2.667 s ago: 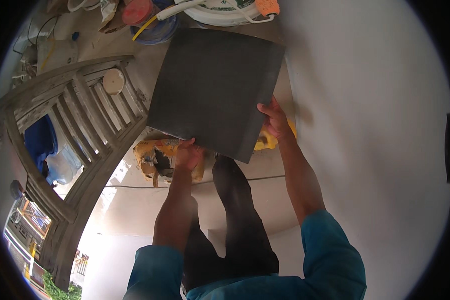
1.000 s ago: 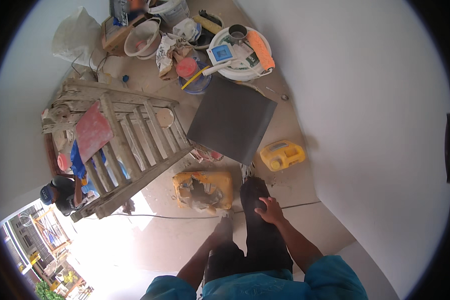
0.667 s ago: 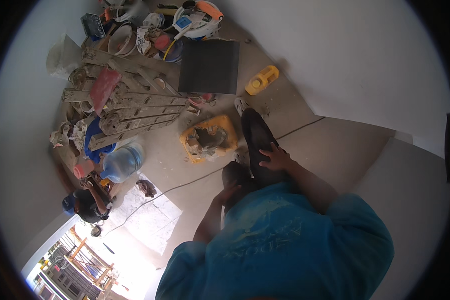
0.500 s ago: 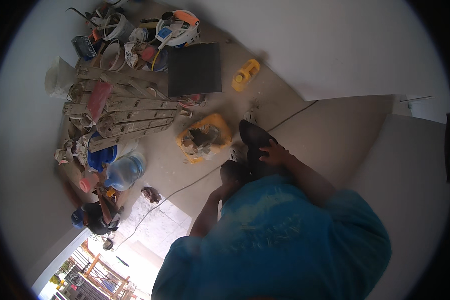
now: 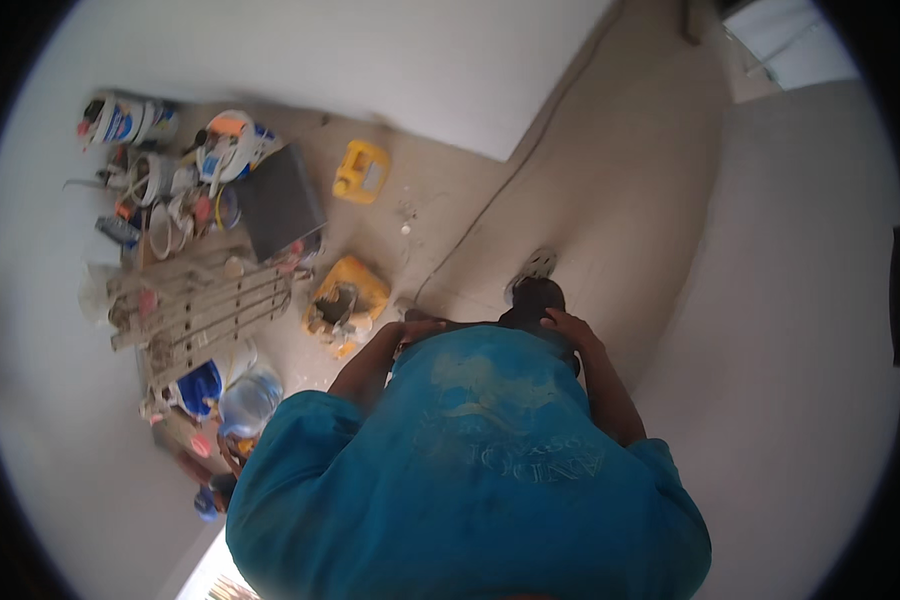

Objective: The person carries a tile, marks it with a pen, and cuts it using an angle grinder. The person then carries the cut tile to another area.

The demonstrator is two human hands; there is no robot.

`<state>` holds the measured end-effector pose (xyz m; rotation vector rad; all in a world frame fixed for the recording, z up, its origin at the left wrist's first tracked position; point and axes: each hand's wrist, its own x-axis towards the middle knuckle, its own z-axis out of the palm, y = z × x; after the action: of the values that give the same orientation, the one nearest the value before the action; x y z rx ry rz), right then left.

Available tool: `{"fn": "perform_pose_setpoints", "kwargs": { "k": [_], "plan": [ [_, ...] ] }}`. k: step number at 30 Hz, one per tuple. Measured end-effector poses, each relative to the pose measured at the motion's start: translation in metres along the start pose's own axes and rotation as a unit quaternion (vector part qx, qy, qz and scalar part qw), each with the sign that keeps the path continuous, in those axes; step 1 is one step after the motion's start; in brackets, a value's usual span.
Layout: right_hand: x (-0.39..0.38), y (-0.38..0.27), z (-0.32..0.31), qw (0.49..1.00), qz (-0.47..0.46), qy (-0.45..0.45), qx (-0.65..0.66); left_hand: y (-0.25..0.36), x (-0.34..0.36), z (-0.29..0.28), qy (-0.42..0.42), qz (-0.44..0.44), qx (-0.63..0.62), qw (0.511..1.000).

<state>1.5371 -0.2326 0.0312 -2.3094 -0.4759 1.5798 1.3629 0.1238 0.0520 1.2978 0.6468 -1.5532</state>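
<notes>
Two bare hands rest low against the dark trousers, one on either side of the blue shirt. The left hand lies by the shirt's upper left edge, its fingers bent inward; I cannot tell whether they close on anything. The right hand is well apart from it, fingers spread a little and touching the trouser leg, just below a pale shoe on the floor. Nearest to the left hand is a yellow container with a ragged hole torn in it, lying up and to the left of that hand and apart from it. A dark cable runs across the floor between the container and the shoe. Farther up, a yellow jug lies near a dark square board, which leans beside a white bucket with an orange roller on top. A wooden ladder and a clear bluish bottle are at left; below the bottle, a co-worker's blue cap shows.
</notes>
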Motion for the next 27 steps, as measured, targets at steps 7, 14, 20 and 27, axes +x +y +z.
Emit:
{"fn": "perform_pose_setpoints", "kwargs": {
  "k": [7,14,20,27],
  "plan": [
    [-0.078,0.061,-0.185,0.92,-0.003,0.108,0.377,0.256,0.066,-0.019,0.046,0.032,0.337,0.94],
    [0.012,0.13,-0.357,0.903,-0.045,0.271,0.331,0.435,0.116,-0.033,0.155,0.109,0.433,0.881],
    [0.087,0.203,-0.451,0.898,0.027,0.328,0.291,0.585,0.152,-0.121,0.178,0.189,0.32,0.911],
    [0.049,0.292,-0.442,0.799,0.348,0.152,0.467,0.776,0.119,-0.234,0.165,0.154,0.407,0.885]
  ]
}}
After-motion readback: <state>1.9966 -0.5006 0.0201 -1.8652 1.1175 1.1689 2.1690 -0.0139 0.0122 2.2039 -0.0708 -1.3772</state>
